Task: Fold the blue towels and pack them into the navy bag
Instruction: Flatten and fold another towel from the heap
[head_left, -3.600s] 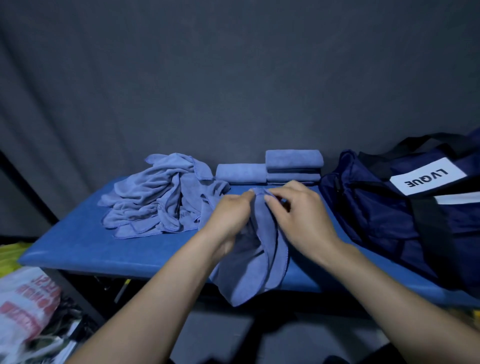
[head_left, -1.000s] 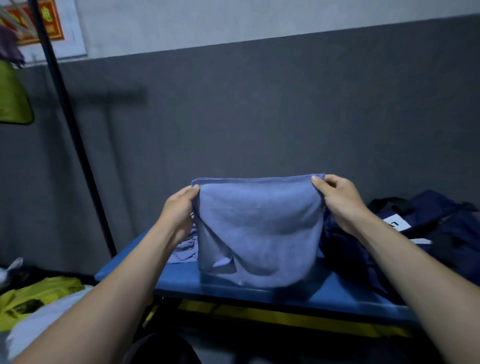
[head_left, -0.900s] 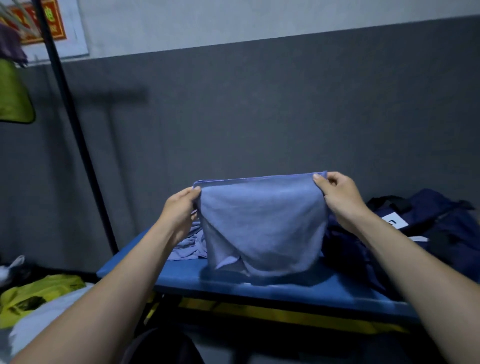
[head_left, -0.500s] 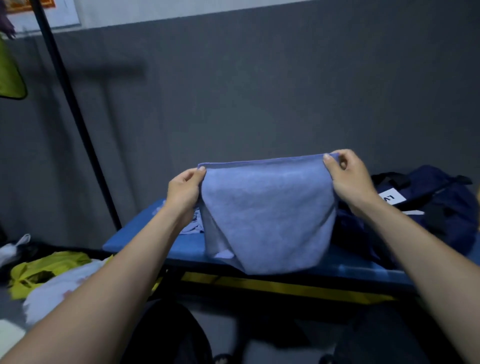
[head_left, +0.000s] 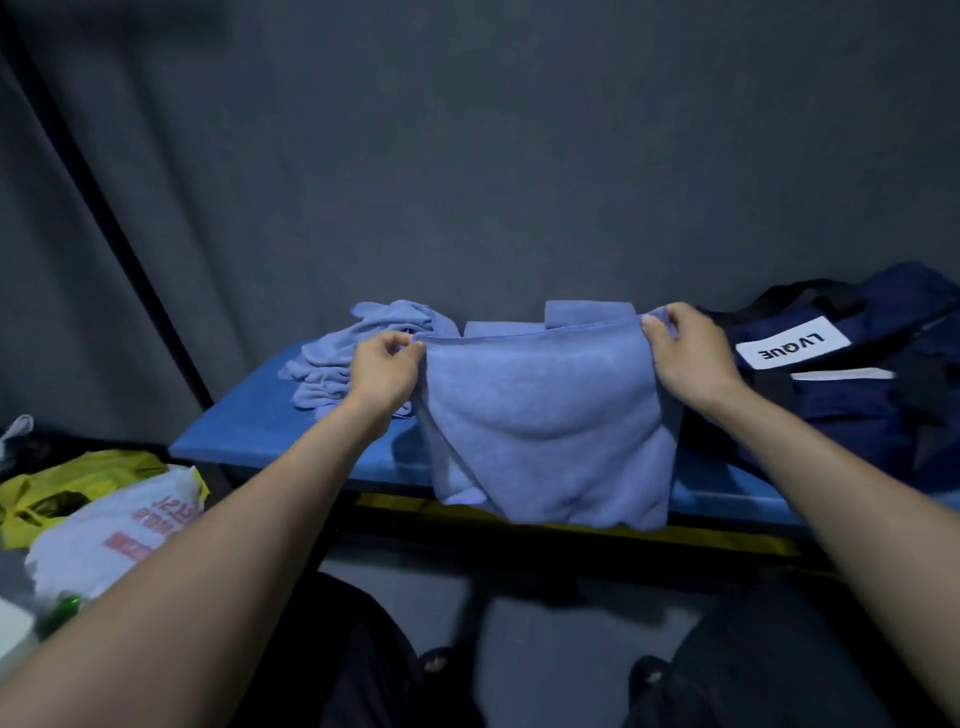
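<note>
A blue towel (head_left: 545, 421) hangs doubled over in front of the blue table (head_left: 260, 421), its lower edge past the table's front. My left hand (head_left: 384, 369) pinches its top left corner and my right hand (head_left: 685, 353) pinches its top right corner. Behind my left hand lies a heap of loose blue towels (head_left: 337, 358). Folded blue towels (head_left: 587, 314) peek out above the held towel at the back. The navy bag (head_left: 852, 395), with a white label, sits on the right of the table.
A grey wall stands close behind the table. On the floor at the left lie a white plastic bag (head_left: 114, 535) and a yellow-green bag (head_left: 57, 483). A dark pole (head_left: 130, 260) leans at the left. My knees show at the bottom.
Both hands have brought the spread towel down from chest height towards the table. The view has tilted downward, so the loose heap, the folded towels and the bag's label show again.
</note>
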